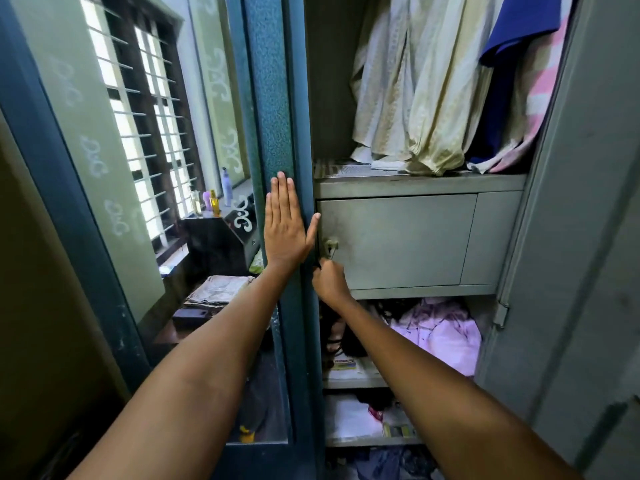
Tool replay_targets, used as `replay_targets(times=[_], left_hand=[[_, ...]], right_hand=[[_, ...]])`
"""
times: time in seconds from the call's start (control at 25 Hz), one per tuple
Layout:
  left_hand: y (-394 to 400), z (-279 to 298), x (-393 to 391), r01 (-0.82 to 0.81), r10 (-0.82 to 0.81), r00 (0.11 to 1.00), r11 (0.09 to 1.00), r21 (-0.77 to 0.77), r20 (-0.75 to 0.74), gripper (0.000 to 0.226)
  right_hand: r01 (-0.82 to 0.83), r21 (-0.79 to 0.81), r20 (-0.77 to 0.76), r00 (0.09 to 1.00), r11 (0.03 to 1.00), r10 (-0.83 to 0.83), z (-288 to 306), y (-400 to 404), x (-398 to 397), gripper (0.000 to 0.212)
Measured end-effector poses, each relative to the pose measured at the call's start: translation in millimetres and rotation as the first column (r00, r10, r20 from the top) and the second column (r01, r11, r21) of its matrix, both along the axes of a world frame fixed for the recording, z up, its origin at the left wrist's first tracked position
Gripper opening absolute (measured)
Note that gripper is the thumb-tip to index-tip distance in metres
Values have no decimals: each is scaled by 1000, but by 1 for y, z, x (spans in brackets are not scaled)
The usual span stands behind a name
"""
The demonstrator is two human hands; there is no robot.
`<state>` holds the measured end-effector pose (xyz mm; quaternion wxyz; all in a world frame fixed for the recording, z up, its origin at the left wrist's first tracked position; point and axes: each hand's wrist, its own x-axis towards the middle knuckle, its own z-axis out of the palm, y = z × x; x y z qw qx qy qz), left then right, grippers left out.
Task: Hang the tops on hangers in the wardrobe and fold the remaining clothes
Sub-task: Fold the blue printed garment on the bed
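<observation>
The grey metal wardrobe (pixel 419 185) stands open in front of me. My left hand (pixel 285 225) lies flat, fingers straight, pressed against the dark green door edge (pixel 277 98). My right hand (pixel 330 280) is curled just below the keyhole (pixel 330 244) of the inner locker (pixel 408 240), pinching something small and dark that I cannot make out. Cream tops (pixel 412 88), a blue garment (pixel 519 32) and a pink striped one (pixel 533 109) hang above the locker. A crumpled lilac garment (pixel 440 336) lies on the shelf below.
The right wardrobe door (pixel 581 237) stands open at the right. The left door's mirror (pixel 131 150) reflects a barred window, bottles and a dresser. Lower shelves (pixel 356 420) hold papers and mixed clothes.
</observation>
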<state>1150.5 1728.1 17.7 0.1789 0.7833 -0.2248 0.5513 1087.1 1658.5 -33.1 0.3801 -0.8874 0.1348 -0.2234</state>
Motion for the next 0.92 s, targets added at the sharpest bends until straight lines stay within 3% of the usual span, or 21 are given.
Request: replay_targets(times=[0.2, 0.28, 0.32, 0.4, 0.44, 0.52, 0.72, 0.92], left_hand=[[-5, -2, 10, -43, 43, 996, 999, -1, 73, 76], [-6, -5, 13, -43, 43, 995, 999, -2, 91, 75], [-6, -6, 14, -43, 43, 994, 999, -2, 99, 74], [-6, -6, 15, -39, 39, 994, 999, -5, 106, 73], [-6, -5, 15, -38, 38, 994, 999, -6, 106, 73], [-6, -5, 14, -31, 31, 994, 1000, -2, 109, 73], [-7, -5, 19, -11, 10, 995, 1000, 2, 99, 76], [-4, -1, 12, -15, 14, 1000, 999, 48, 13, 79]], right_hand=[[68, -63, 39, 997, 996, -66, -3, 4, 0, 22], [102, -161, 133, 988, 982, -81, -16, 12, -4, 32], [109, -293, 194, 980, 950, -53, -28, 16, -6, 46], [106, -609, 199, 980, 786, 22, -51, 18, -6, 78], [90, -709, 144, 989, 699, 19, -59, 18, -4, 90], [72, -781, 59, 997, 620, -41, -71, 14, 1, 104], [13, -861, -55, 991, 508, -119, -69, 4, 10, 99], [-40, -856, -94, 992, 515, -80, -58, 8, -4, 91]])
